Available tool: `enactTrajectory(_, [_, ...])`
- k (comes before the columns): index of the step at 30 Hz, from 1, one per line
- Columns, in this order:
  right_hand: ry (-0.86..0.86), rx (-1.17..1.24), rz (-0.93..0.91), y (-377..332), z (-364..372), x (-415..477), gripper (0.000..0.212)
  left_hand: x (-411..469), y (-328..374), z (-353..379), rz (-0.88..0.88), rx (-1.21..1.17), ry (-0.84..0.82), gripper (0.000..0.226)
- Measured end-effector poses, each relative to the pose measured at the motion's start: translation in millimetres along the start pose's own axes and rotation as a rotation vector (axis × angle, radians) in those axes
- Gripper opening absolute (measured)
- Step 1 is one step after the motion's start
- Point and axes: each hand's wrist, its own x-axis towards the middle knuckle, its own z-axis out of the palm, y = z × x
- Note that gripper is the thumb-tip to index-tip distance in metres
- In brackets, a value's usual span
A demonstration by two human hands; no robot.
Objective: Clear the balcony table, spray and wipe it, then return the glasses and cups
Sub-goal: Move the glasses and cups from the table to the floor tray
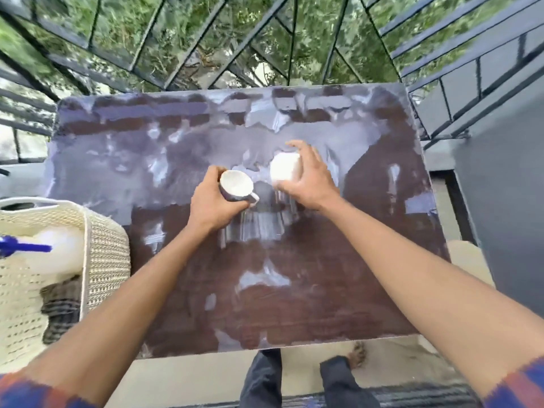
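A dark brown glossy table (323, 290) fills the middle of the head view, its top streaked with reflections. My left hand (210, 204) grips a dark mug with a white inside (237, 184) around its side, just above the table's centre. Right beside it, my right hand (309, 178) holds a white cup (284, 170) from the right, fingers curled round it. The two cups are a small gap apart. No glasses show on the table.
A cream woven basket (103, 260) stands at the table's left edge, holding a spray bottle with a blue trigger (26, 248) and a dark folded cloth (61, 304). A black metal railing (206, 54) runs behind the table and a grey wall stands at the right.
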Motion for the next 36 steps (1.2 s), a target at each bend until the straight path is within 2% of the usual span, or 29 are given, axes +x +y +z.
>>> enactTrajectory(3, [0.115, 0.032, 0.041, 21, -53, -18, 0.085, 0, 36, 16, 0.076, -0.075, -0.018, 0.07])
enactTrajectory(8, [0.34, 0.043, 0.155, 83, -153, -83, 0.077, -19, 120, 82, 0.212, -0.171, -0.13, 0.067])
enactTrajectory(12, [0.532, 0.13, 0.248, 163, -221, -154, 0.073, -51, 183, 166, 0.302, -0.17, -0.236, 0.069])
enactTrajectory(14, [0.616, 0.224, 0.359, 213, -246, -190, 0.07, -69, 212, 214, 0.338, -0.159, -0.303, 0.076])
enactTrajectory(17, [0.683, 0.288, 0.523, 291, -264, -242, 0.065, -92, 250, 284, 0.378, -0.115, -0.408, 0.072])
enactTrajectory(21, [0.618, 0.293, 0.687, 383, -266, -302, 0.074, -115, 288, 392, 0.399, 0.004, -0.56, 0.065])
enactTrajectory(26, [0.382, 0.135, 0.795, 468, -243, -346, 0.101, -122, 279, 517, 0.438, 0.233, -0.733, 0.068])
enactTrajectory(31, [0.289, 0.124, 0.753, 516, -209, -352, 0.105, -113, 238, 605, 0.422, 0.401, -0.831, 0.071])
enactTrajectory(36, [0.347, 0.104, 0.645, 539, -194, -342, 0.101, -106, 204, 647, 0.495, 0.517, -0.867, 0.081])
